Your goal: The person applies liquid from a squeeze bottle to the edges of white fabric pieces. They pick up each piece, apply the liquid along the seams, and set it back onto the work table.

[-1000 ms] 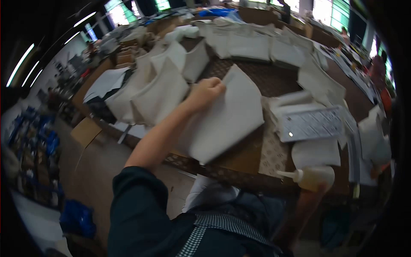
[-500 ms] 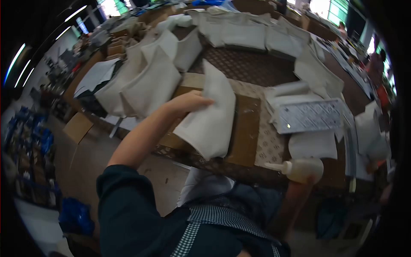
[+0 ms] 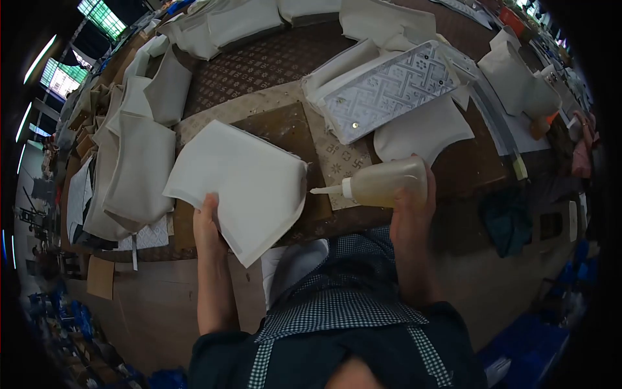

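Note:
A white padded panel [image 3: 243, 181] with a seamed edge is tilted above the near part of the table. My left hand [image 3: 208, 223] is closed on its lower left edge, thumb on top. My right hand [image 3: 414, 201] is wrapped round a translucent squeeze bottle [image 3: 382, 183] of yellowish liquid. The bottle lies almost level, its nozzle pointing left, close to the panel's right edge; whether they touch I cannot tell. Right of the panel, a grey patterned plate [image 3: 392, 94] rests on white pieces, with a curved white piece [image 3: 424, 133] in front of it.
White folded pieces [image 3: 139, 168] stand along the left, and more [image 3: 243, 29] line the back of the brown patterned table [image 3: 259, 68]. A metal strip [image 3: 495, 120] lies at the right. Part of a co-worker's hand [image 3: 539, 128] shows beyond it. A cardboard piece [image 3: 100, 277] is below left.
The view has turned and tipped downward. The white panel has been swung flatter, and my left hand now holds its near edge. The bottle has come up beside the panel's right edge.

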`<action>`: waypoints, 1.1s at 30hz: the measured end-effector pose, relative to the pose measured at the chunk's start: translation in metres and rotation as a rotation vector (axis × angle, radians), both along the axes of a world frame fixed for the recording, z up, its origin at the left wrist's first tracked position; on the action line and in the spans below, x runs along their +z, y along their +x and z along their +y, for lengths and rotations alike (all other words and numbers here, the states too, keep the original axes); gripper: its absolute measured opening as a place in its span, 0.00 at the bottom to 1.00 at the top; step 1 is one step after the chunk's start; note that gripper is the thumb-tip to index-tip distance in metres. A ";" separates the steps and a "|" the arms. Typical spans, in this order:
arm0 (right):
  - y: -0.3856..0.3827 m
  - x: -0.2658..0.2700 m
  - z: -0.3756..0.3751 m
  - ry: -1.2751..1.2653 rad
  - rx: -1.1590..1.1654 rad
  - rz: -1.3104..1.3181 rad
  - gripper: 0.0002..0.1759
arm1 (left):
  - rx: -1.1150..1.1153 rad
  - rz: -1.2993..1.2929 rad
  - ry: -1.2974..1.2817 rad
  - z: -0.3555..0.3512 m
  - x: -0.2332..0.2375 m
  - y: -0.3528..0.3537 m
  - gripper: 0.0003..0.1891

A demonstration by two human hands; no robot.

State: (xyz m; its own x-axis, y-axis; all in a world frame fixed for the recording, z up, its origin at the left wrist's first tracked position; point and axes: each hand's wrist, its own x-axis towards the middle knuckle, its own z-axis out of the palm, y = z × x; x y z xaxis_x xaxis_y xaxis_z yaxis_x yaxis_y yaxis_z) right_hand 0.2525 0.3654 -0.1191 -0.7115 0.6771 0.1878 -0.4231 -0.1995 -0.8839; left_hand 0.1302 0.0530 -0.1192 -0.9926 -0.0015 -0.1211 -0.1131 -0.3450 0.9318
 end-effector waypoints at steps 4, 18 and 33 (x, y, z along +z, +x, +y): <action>-0.011 0.010 -0.013 0.253 -0.022 -0.118 0.40 | 0.023 -0.014 -0.002 -0.002 0.002 0.003 0.24; -0.017 0.024 -0.016 0.711 -0.035 -0.124 0.44 | 0.058 -0.026 -0.029 0.000 0.000 0.015 0.28; -0.025 -0.013 -0.009 -0.031 0.074 -0.086 0.33 | 0.097 -0.050 -0.012 0.001 -0.002 0.017 0.27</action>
